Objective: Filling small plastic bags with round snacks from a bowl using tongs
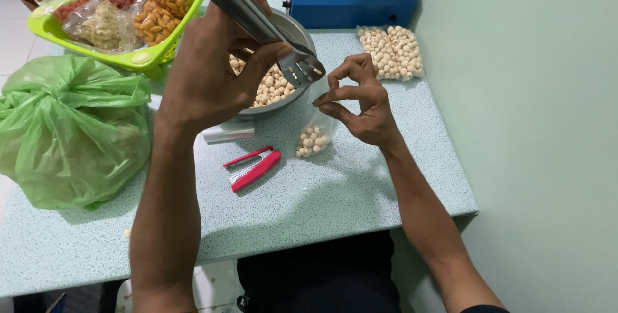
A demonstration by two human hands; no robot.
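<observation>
Left hand (pixel 209 68) grips metal tongs (pixel 257 20), their long axis running from upper left down to lower right.
Tong tips hover over the steel bowl (pixel 302 33) of pale nuts; right hand (pixel 360 100) pinches a small clear bag (pixel 314 134) open just beside.

the slotted metal spatula (pixel 293 62) is shiny steel, gripped by its long handle in the left hand (pixel 212 68), its slotted head tilted down just above the mouth of the clear plastic bag (pixel 314 134). the bag is small and see-through, held upright and pinched open at its top edge by the right hand (pixel 360 100), its bottom resting on the bench just right of the metal bowl (pixel 283 62). a small heap of pale round nuts (pixel 310 142) fills its lowest part.
</observation>
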